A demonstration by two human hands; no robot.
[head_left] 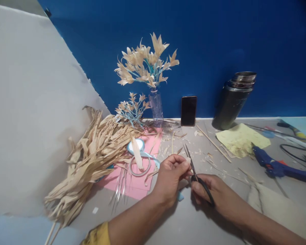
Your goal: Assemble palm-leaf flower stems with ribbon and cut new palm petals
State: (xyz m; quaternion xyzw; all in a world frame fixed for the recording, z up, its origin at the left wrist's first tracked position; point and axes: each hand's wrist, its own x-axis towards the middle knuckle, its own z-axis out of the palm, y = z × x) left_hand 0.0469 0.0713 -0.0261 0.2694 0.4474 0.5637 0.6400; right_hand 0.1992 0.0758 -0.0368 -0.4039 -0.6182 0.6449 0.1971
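My left hand [171,175] is closed in a pinch on a small pale piece of dried husk [188,160], held just above the grey table [183,221]. My right hand [209,193] grips black-handled scissors [193,170], whose thin blades point up and away, right beside the husk piece. Both hands meet near the middle of the table.
A heap of dried husk strips [89,156] lies at the left, partly on pink paper [137,177] with a tape roll [139,166]. Husk flowers in a clear bottle [149,68], a phone [188,110], a metal flask [233,100], yellow paper [241,139] and a blue glue gun [277,166] lie around.
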